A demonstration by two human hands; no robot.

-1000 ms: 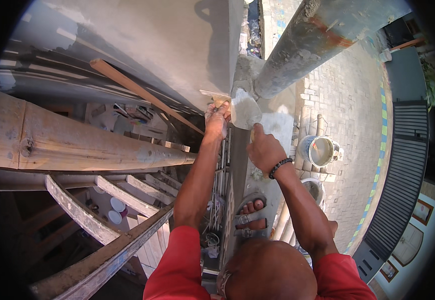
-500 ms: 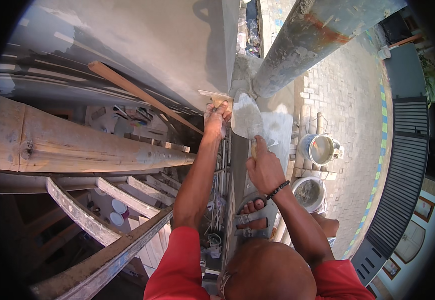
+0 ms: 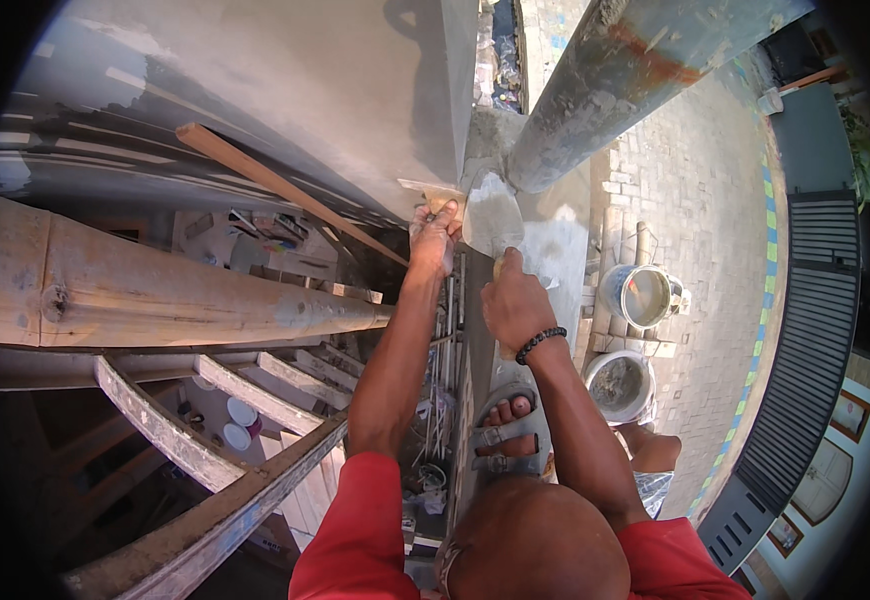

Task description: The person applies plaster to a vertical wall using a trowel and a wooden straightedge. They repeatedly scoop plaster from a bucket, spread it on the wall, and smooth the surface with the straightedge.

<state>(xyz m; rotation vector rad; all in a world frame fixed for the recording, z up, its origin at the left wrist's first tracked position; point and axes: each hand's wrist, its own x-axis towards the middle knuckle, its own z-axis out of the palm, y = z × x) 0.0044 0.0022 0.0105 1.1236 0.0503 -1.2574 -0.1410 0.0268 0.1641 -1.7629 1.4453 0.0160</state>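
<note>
L hand (image 3: pixel 433 238) gripping a tan hand tool (image 3: pixel 444 203), tight by the wall's (image 3: pixel 385 100) corner; R hand (image 3: pixel 517 305) closed round a trowel handle, trowel (image 3: pixel 493 218) blade just beside that tool, at its 3 o'clk, contact unclear. Room's tight: wall edge at 11, grey column (image 3: pixel 595 110) at 1, ledge (image 3: pixel 560 235) opening toward 3. Trowel's long axis runs approx 6 to 12, tip at 12! Both forearms reach up from 6, R wrist w/ black bracelet (image 3: pixel 540 345). Buckets (image 3: pixel 614 292) at 4, bamboo pole (image 3: pixel 205 300) at 9.
</note>
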